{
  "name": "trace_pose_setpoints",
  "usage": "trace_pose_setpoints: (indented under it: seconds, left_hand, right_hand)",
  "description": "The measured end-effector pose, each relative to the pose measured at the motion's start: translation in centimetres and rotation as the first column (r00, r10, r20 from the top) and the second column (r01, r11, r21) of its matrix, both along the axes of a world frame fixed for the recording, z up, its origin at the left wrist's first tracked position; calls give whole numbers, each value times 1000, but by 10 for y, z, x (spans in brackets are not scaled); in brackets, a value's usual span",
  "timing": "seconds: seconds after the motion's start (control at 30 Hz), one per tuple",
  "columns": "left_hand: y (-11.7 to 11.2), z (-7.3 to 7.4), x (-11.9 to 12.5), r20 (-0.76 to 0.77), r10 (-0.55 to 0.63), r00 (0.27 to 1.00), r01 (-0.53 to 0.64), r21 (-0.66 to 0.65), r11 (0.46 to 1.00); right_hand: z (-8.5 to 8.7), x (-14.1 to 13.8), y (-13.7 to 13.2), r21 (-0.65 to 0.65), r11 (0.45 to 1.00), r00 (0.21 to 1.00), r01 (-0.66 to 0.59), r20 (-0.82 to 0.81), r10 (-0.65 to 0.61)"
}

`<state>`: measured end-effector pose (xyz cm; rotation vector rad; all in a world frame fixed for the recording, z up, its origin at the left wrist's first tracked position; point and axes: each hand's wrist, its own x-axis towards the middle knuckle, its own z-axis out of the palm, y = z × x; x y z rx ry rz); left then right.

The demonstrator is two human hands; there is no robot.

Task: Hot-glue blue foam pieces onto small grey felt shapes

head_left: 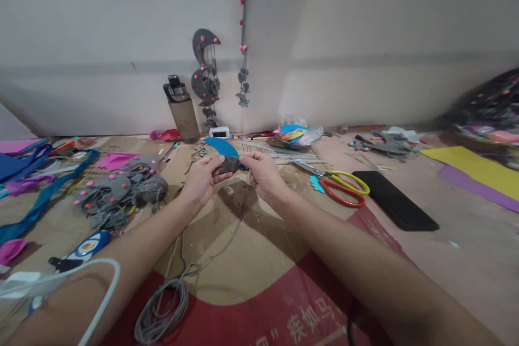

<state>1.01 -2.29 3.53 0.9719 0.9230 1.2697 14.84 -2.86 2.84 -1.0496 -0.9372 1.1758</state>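
Both my hands are raised over the cardboard and meet at a blue felt crescent (222, 147) lying against a dark grey felt piece (231, 164). My left hand (204, 175) pinches the left side of the two layers between thumb and fingers. At the right end, where the blue tip meets the grey, the fingertips of my right hand (261, 174) are pinched together. A grey cord (235, 232) trails below the hands to a loose coil (162, 311) on the cardboard. Whether the cord is also between my right fingers is hidden.
Scissors (344, 186) and a black phone (395, 200) lie at right. Grey felt shapes with pink balls (117, 186) and a yarn ball (153, 190) are at left. Behind stand a bottle (184, 116) and a bowl of scraps (300, 143). A white cable (109, 281) crosses my left forearm.
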Motion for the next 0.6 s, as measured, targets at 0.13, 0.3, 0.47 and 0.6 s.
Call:
trace_pose_setpoints:
  seconds: [0.13,0.3,0.47,0.6]
  left_hand:
    - [3,-2,-2,-3,4,1000,-4,-23,1000]
    - [7,-6,-3,12,6,1000,-5,-57,998]
    - [9,-7,-4,46,23,999,-17,-121,992]
    - [9,-7,-5,96,-19,995,35,-178,983]
  right_hand:
    - [-1,-1,0,1,1000,1000,-18,16,18]
    - [1,-3,-2,-37,997,997,-68,-32,67]
    - [3,-3,-6,-58,990,989,-126,-81,122]
    - [4,-2,-6,-65,989,987,-136,-94,129]
